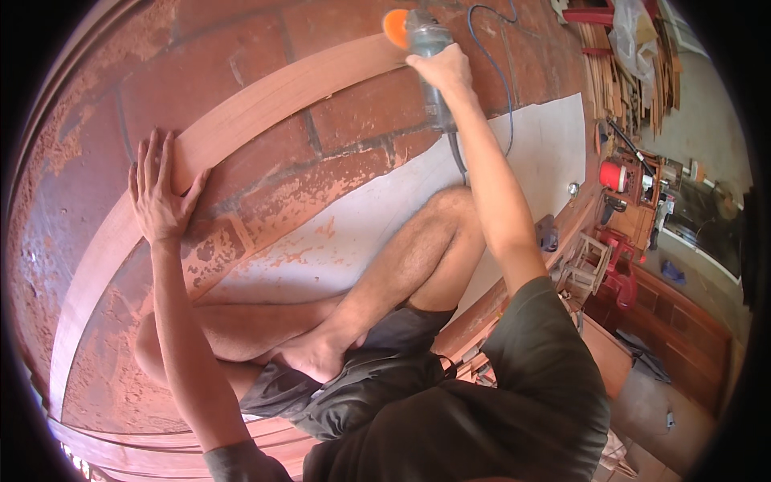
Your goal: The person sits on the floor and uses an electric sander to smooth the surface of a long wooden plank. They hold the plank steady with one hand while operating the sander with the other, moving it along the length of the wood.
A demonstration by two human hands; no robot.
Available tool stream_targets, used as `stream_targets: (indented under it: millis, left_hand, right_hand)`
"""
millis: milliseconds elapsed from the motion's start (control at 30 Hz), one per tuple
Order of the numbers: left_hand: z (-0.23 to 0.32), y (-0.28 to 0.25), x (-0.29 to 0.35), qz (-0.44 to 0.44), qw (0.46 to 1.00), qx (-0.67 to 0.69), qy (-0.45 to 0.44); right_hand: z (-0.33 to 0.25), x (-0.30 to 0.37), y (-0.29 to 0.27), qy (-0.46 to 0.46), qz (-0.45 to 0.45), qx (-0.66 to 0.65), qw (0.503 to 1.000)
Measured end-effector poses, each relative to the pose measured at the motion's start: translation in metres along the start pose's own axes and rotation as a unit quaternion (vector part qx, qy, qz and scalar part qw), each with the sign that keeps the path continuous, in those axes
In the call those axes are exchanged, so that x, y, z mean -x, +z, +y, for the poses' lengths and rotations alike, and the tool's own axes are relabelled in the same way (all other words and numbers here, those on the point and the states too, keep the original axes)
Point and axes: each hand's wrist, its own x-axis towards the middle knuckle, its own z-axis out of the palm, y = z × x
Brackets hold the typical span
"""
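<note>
A long reddish wooden board (281, 94) lies on the tiled floor, looking curved in this wide view. My left hand (163, 189) rests flat on it with fingers spread. At the board's far right end, my right hand (443, 71) is wrapped round the body of an angle grinder (431, 40). The grinder has an orange disc (395, 28), which sits at or just past the board's end; whether it touches the wood I cannot tell. A dark cord (457, 154) leaves the grinder's rear toward my knee.
My crossed legs (401, 265) rest on a white sheet (337, 237) dusted with sawdust. A blue cord (488, 50) loops right of the grinder. Wood strips (598, 72), a red-and-white container (613, 176), a small wooden stool (586, 263) and a red plastic stool (621, 277) stand at right. More boards (136, 454) lie lower left.
</note>
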Motion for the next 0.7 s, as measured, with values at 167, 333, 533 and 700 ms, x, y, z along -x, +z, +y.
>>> stream_targets:
  millis: [167, 333, 533, 700]
  left_hand:
    - [0.001, -0.001, 0.0, -0.006, 1.0, -0.008, -0.005]
    - [0.001, 0.0, -0.001, -0.002, 1.0, -0.003, 0.003]
    - [-0.002, 0.0, 0.002, -0.015, 1.0, -0.005, -0.011]
    - [0.003, -0.002, -0.002, -0.004, 1.0, 0.013, -0.006]
  right_hand:
    - [-0.008, 0.012, 0.003, -0.06, -0.009, 0.031, 0.998]
    - [-0.006, -0.007, -0.002, -0.009, -0.012, 0.015, 1.0]
    - [-0.02, 0.014, 0.012, -0.07, 0.004, 0.04, 0.997]
    - [-0.016, 0.003, 0.001, -0.017, -0.001, 0.025, 1.0]
